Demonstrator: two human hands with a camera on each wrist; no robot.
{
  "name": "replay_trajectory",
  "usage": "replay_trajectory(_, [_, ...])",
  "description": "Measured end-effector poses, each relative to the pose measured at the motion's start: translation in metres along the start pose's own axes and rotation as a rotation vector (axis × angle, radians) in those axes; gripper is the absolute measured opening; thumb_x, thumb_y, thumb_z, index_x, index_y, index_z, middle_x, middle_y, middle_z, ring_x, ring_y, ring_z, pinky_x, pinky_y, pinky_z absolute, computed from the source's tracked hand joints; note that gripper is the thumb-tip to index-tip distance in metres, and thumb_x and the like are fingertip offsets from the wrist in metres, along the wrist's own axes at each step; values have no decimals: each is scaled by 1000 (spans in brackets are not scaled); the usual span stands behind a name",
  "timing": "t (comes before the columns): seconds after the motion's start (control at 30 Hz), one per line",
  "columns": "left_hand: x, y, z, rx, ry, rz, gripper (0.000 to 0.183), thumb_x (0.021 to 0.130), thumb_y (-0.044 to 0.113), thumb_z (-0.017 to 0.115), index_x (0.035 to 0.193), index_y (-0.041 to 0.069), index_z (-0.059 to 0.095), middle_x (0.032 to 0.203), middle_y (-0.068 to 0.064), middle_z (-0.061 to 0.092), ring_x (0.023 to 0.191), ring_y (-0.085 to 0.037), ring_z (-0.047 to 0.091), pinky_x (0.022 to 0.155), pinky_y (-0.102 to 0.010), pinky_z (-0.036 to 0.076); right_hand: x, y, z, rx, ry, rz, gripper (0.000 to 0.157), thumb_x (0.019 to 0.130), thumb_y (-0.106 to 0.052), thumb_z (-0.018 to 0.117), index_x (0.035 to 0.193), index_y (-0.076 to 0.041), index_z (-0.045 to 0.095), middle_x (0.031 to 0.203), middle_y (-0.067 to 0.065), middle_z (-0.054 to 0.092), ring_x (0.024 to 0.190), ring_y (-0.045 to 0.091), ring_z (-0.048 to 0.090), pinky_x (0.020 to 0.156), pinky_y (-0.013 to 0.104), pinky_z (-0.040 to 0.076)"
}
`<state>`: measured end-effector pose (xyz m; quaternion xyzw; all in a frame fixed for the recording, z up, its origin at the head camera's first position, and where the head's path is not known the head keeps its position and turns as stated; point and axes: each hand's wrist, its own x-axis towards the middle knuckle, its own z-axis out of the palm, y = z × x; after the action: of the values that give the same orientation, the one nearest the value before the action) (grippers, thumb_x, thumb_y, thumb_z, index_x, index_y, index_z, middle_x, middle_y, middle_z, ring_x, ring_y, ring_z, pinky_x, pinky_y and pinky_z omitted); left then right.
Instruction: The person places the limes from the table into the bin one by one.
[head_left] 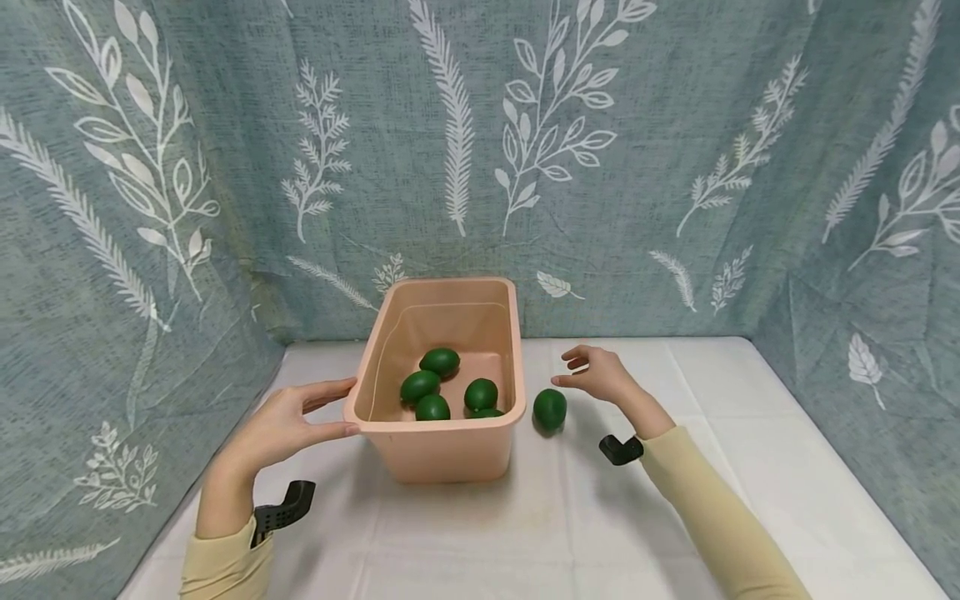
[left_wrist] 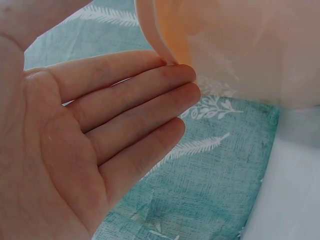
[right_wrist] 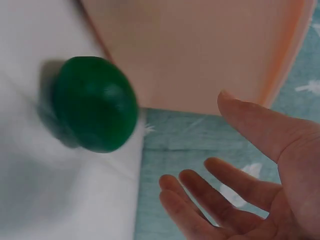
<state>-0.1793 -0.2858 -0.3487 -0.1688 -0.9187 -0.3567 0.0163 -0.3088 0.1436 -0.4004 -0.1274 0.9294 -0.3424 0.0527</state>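
Observation:
A peach-coloured plastic bin (head_left: 450, 454) stands on the table, with several dark green, lime-like fruits (head_left: 420, 387) lying inside. My left hand (head_left: 281, 425) is at the bin's left side, its straight fingertips and thumb touching the rim near the front corner. In the left wrist view the palm shows bare and the fingers (left_wrist: 135, 102) lie extended against the rim. Just right of the bin is one more green lime-like fruit (head_left: 550, 410). My right hand (head_left: 600, 377) hovers above and right of it, fingers loosely bent and apart, holding nothing. The right wrist view shows a gap between this fruit (right_wrist: 95, 104) and the hand.
A white cloth (head_left: 465, 542) covers the table. Blue-green curtains (head_left: 375, 125) with white leaf prints hang behind and at both sides. Each wrist carries a black camera mount (head_left: 285, 507).

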Motion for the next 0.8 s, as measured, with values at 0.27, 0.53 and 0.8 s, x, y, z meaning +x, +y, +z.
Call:
replay_trajectory(0.27, [0, -1, 0, 13, 7, 8, 64, 82, 42, 73, 136, 13, 54, 135, -7, 56, 128, -32, 49, 103, -53, 42, -1, 13, 21, 34, -17, 22, 59, 82, -36, 73, 128, -3, 56, 123, 19, 61, 114, 34, 58, 89, 43, 54])
replay_trajectory(0.53, [1, -2, 1, -5, 2, 5, 66, 82, 41, 73, 136, 10, 53, 136, -9, 55, 128, -34, 49, 103, -56, 41, 1, 21, 47, 54, -8, 73, 65, 79, -36, 76, 130, -2, 54, 121, 20, 62, 111, 35, 59, 88, 44, 53])
replay_trajectory(0.8, [0, -5, 1, -2, 5, 18, 66, 82, 42, 73, 136, 11, 53, 136, -9, 55, 127, -34, 49, 102, -55, 43, 3, 26, 62, 60, -5, 121, 71, 77, -42, 77, 131, -4, 53, 122, 21, 60, 110, 35, 58, 82, 42, 55])
